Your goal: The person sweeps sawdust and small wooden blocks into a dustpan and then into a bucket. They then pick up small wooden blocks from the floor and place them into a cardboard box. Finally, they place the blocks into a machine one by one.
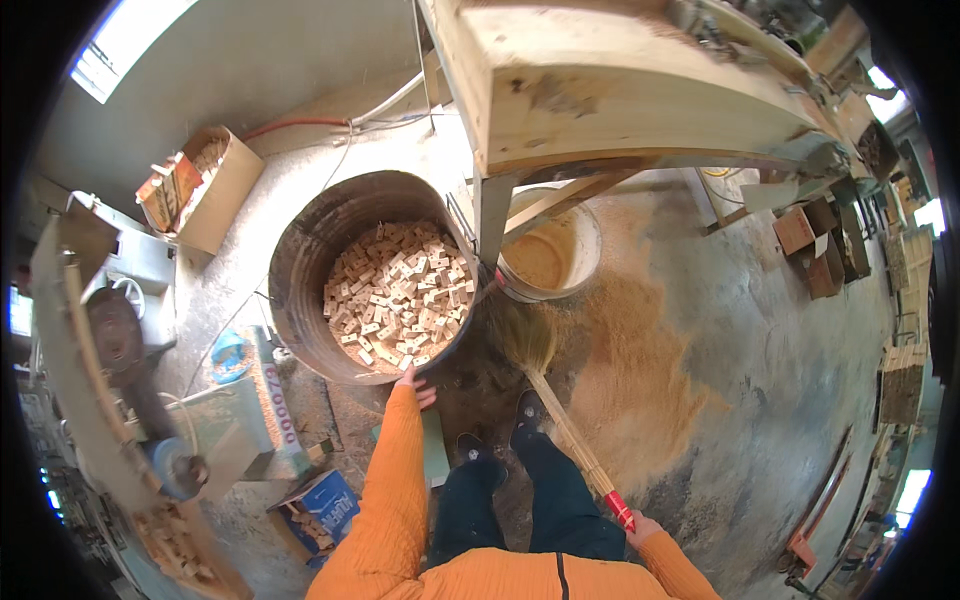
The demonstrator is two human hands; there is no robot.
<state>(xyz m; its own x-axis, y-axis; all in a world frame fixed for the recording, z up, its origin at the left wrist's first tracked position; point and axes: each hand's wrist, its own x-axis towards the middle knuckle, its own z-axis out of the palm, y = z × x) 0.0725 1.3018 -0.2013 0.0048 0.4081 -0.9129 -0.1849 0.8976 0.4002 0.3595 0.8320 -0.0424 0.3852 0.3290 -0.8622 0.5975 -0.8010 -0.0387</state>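
Observation:
My right hand [643,530] is closed round the red-wrapped end of a straw broom [572,432]. Its bristles [525,335] rest on the floor beside the sawdust. My left hand [420,388] is at the near rim of a large round metal drum [300,225], fingers apart, with one digit up against the rim. Inside the drum lies a heap of small wooden blocks [400,290], many with drilled holes. A pale block sits close to that fingertip; whether I touch it I cannot tell.
A white bucket [585,245] with sawdust stands under a wooden machine frame [640,110]. Sawdust [635,340] covers the floor to the right. At left are a cardboard box [222,190], a blue box [328,505] with wood pieces, and a machine with a wheel [180,468].

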